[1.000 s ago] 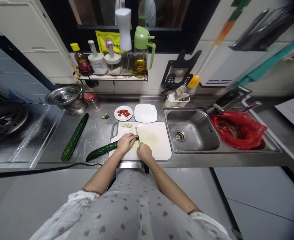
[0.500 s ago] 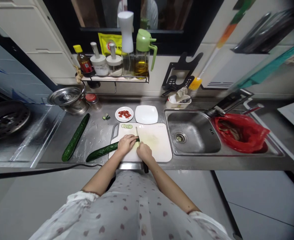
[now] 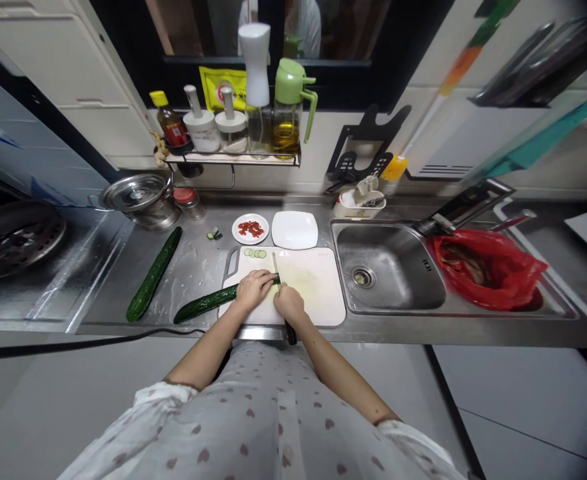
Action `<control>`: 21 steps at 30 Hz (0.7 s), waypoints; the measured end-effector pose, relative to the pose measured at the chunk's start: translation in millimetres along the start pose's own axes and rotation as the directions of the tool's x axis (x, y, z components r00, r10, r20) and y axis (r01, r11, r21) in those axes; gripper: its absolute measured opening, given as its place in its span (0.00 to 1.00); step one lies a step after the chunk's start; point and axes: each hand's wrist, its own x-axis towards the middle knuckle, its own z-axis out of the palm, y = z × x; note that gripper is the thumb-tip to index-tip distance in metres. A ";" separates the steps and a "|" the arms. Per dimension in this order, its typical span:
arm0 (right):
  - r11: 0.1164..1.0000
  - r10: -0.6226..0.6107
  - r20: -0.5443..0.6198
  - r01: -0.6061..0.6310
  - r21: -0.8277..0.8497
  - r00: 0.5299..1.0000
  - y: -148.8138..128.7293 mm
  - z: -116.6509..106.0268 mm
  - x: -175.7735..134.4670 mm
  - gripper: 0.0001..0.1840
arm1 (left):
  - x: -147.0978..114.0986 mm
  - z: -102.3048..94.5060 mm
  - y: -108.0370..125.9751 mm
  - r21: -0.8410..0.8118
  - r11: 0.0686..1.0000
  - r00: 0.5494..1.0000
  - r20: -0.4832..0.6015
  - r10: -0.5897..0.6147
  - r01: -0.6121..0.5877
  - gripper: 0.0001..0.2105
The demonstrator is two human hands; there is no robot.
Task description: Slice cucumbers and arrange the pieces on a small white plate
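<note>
My left hand point(image 3: 254, 289) is closed over a long green cucumber point(image 3: 206, 304), near its right end. The cucumber lies slantwise, partly on the white cutting board point(image 3: 323, 293) and partly on the steel counter. In my right hand point(image 3: 289, 301) is a knife point(image 3: 276, 263), its blade pointing away from me beside the cucumber's cut end and its black handle showing below the fist. Several thin cucumber slices point(image 3: 254, 253) rest at the board's upper left. Whether the blade is in the cucumber is hard to make out.
A second cucumber point(image 3: 154, 275) lies on the left counter. Behind the board are a plate of chopped red pieces point(image 3: 251, 229) and a white square plate point(image 3: 294, 230). The sink point(image 3: 388, 267) holds a red bag point(image 3: 488, 270) at right. A condiment rack point(image 3: 233, 159) hangs above.
The whole view has shifted slightly. Both hands, the knife and the cucumber keep nearly the same places on the board.
</note>
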 end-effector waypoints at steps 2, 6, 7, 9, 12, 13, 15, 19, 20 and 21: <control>1.000 0.002 0.001 -0.002 0.005 1.000 -0.3 -0.7 0.6 0.17 | -0.3 -0.2 0.4 0.000 1.000 1.000 -0.003 0.002 -0.002 0.14; 1.000 -0.006 -0.012 0.006 0.020 1.000 -0.5 -0.3 2.0 0.18 | -0.3 0.4 0.0 -0.001 1.000 1.000 -0.008 0.002 -0.002 0.14; 1.000 -0.007 -0.013 0.008 0.022 1.000 -0.4 0.1 2.2 0.18 | -0.3 0.7 -0.2 -0.001 1.000 1.000 -0.006 0.002 -0.002 0.14; 1.000 -0.009 -0.015 0.009 0.025 1.000 -0.1 1.2 2.5 0.18 | -0.3 0.9 -0.5 0.000 1.000 1.000 -0.002 0.005 -0.005 0.14; 1.000 -0.015 -0.024 0.015 0.027 1.000 0.2 2.0 2.6 0.19 | -0.5 0.2 0.1 0.004 1.000 1.000 -0.005 0.008 -0.008 0.14; 0.999 -0.015 -0.027 0.016 0.029 1.000 0.2 1.8 2.4 0.19 | -0.5 -0.1 0.5 0.005 1.000 1.000 -0.007 0.007 -0.007 0.14; 0.999 -0.015 -0.027 0.016 0.029 1.000 0.2 1.1 1.8 0.19 | -0.3 -0.6 1.2 0.010 1.000 1.000 -0.009 0.005 -0.005 0.14; 1.000 -0.011 -0.015 0.011 0.012 1.000 1.5 0.3 -1.4 0.19 | 0.6 -0.2 1.5 0.013 1.000 1.000 -0.011 0.009 -0.009 0.14; 1.000 -0.011 -0.016 0.011 0.005 1.000 2.2 0.6 -2.7 0.19 | 0.7 0.1 1.3 0.012 1.000 1.000 -0.014 0.011 -0.011 0.14; 1.000 -0.012 -0.017 0.012 -0.001 1.000 2.9 1.2 -3.9 0.18 | 0.8 0.3 1.2 0.010 1.000 1.000 -0.017 0.012 -0.012 0.14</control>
